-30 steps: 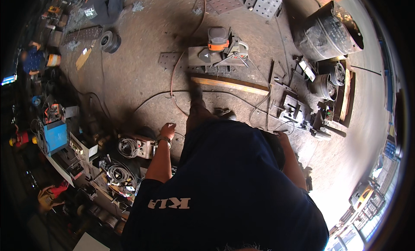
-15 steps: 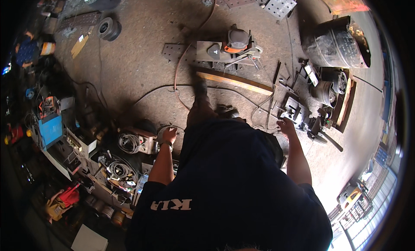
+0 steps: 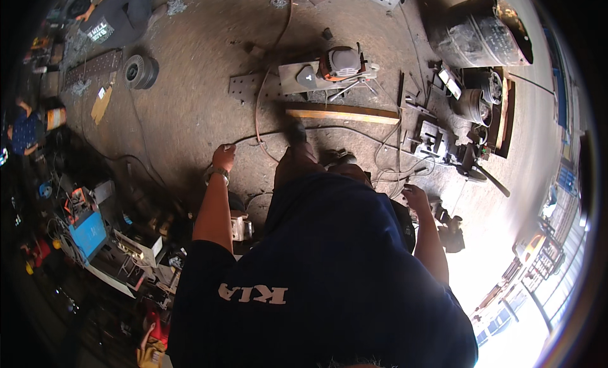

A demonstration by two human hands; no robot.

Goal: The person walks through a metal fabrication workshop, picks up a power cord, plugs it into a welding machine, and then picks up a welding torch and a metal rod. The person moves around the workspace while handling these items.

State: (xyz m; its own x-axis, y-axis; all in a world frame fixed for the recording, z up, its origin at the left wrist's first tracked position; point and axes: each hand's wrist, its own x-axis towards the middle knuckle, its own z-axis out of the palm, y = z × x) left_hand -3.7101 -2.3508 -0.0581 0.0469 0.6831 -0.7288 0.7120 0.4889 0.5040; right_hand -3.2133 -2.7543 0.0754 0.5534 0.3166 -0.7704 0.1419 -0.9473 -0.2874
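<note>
My left hand [image 3: 225, 158] is held forward over the floor, a band round its wrist. Its fingers are curled in, and nothing shows in them. A dark cable [image 3: 297, 128] on the floor passes behind it in the picture. Close to my right side, my right hand [image 3: 415, 197] hangs with loosely bent fingers; I see no object in it. Thin cables and rods [image 3: 405, 173] lie on the floor just beyond that hand. My shoe [image 3: 296, 133] is beside the dark cable, with a long steel bar [image 3: 342, 113] ahead of it.
An orange-and-grey power tool [image 3: 342, 63] stands ahead on a metal base. To the right are a vise-like metal fixture [image 3: 434, 139], buckets [image 3: 472, 106] and a large drum [image 3: 475, 38]. At left stand a blue machine [image 3: 88, 234] and a spool [image 3: 140, 72]; a person [image 3: 120, 16] is beyond.
My left hand has swung forward and to the left. My right hand has dropped back slightly. The clutter on the left has shifted in view, and more of the person at upper left shows.
</note>
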